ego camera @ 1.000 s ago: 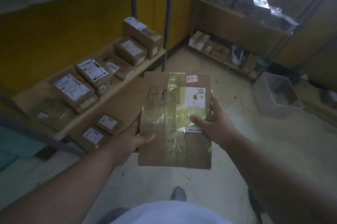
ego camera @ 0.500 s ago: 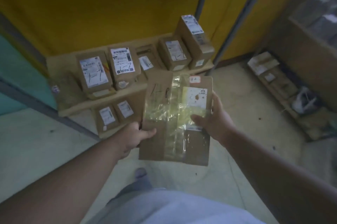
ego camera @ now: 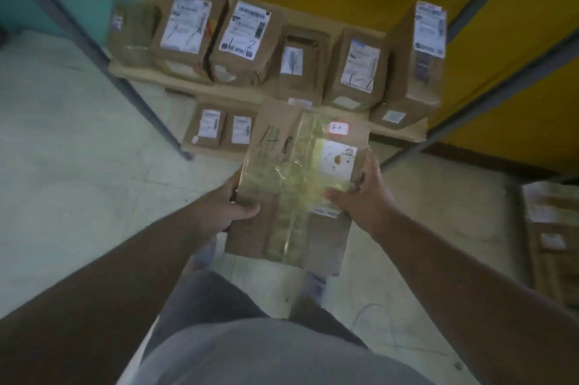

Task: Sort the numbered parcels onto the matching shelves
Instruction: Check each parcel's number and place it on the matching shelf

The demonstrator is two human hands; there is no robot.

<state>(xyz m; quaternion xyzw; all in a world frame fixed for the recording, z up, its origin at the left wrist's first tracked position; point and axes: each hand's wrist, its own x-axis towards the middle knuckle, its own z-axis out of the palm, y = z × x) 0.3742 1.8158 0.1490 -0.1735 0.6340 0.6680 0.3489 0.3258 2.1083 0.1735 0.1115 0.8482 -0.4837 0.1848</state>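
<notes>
Between both hands' grip, parcel (ego camera: pixel 297 184).

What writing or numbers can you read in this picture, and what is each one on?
"1-8": handwritten in black marker on the flat cardboard parcel held by the left hand and right hand.
Small red-edged sticker on that parcel: blurred, unreadable.
Printed labels and marker scrawls on the shelf boxes: too blurred to read.
</notes>
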